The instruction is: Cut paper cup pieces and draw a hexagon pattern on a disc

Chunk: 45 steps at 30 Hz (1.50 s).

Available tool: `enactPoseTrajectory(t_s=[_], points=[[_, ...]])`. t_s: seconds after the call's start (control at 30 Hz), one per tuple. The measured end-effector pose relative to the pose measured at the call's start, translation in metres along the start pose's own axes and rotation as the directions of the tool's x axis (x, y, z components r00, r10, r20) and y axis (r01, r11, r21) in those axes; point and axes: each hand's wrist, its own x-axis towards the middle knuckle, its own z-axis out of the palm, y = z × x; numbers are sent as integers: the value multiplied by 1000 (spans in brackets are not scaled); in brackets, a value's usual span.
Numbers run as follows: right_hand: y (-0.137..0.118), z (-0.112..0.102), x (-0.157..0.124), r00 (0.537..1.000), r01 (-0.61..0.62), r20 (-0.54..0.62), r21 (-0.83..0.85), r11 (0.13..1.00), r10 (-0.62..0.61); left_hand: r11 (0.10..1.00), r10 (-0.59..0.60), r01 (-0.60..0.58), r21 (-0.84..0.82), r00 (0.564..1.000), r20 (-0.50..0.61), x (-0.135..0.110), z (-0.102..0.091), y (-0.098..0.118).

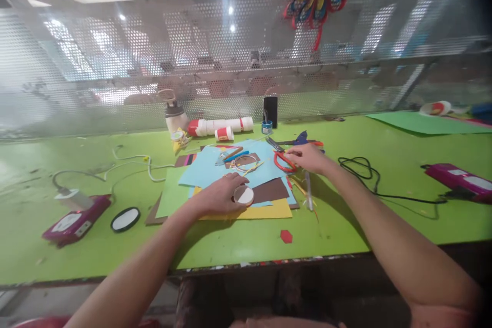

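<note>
My left hand [221, 193] is curled round a small round white object with a raised rim [243, 195], low over the sheets of coloured paper; its exact kind is unclear. My right hand [309, 158] has its fingertips closed on the red handle of a pair of scissors [285, 162], whose dark blades point away to the back left. Between the hands lie light blue paper [200, 166], a blue pen [236, 157] and a thin wire ring [246, 162]. Brown paper [271, 192] and yellow paper [269, 210] stick out beneath.
Behind the papers are a white tube [226, 126], a paper cup [224, 134], a blue jar [266, 127] and a phone [270, 111]. Purple power strips [79, 219] with cables lie at both sides. A black-rimmed disc [125, 219] is at left, a red hexagon [286, 236] in front.
</note>
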Motion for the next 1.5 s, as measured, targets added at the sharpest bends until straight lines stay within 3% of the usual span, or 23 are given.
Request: enactPoseTrajectory(t_s=[0.13, 0.27, 0.37, 0.43, 0.5, 0.6, 0.67, 0.73, 0.9, 1.03, 1.23, 1.4, 1.5], points=[[-4, -3, -6, 992, 69, -112, 23, 997, -66, 1000, -9, 9, -21, 1000, -8, 1, 1, -1], [-11, -8, -8, 979, 112, -175, 29, 993, -105, 997, -20, 21, -79, 1000, 15, 4, -11, -9], [-27, -13, -17, 978, 166, -126, 4, 986, -164, 991, -44, 43, -128, 999, -7, 6, -25, -15], [-45, -17, -32, 966, 259, -15, -5, 966, -259, 989, -56, 55, -139, 998, -4, 7, -30, -16], [-65, -22, -55, 910, 389, 151, 5, 921, -385, 989, -58, 62, -135, 998, 30, 8, -33, -15], [-89, -23, -96, 787, 538, 363, -6, 843, -499, 990, -72, 81, -112, 994, 82, 9, -33, -12], [-96, -18, -119, 666, 704, 514, -192, 683, -541, 989, -98, 107, -98, 991, 96, 11, -32, -12], [-94, -11, -133, 624, 757, 558, -257, 601, -547, 986, -121, 132, -98, 987, 107, 13, -30, -15], [-82, 1, -143, 602, 783, 564, -280, 555, -565, 979, -144, 157, -127, 984, 105, 16, -27, -21], [-87, 2, -151, 631, 769, 534, -333, 546, -563, 978, -122, 138, -160, 987, 102, 14, -26, -23], [-90, 13, -158, 611, 790, 487, -416, 450, -624, 969, -61, 77, -234, 995, 76, 8, -18, -28], [-79, 17, -148, 622, 783, 446, -381, 492, -644, 961, -53, 68, -268, 997, 65, 3, -7, -25], [-81, 13, -135, 649, 758, 327, -349, 550, -687, 960, -54, 58, -274, 998, 19, -2, -1, -21]])
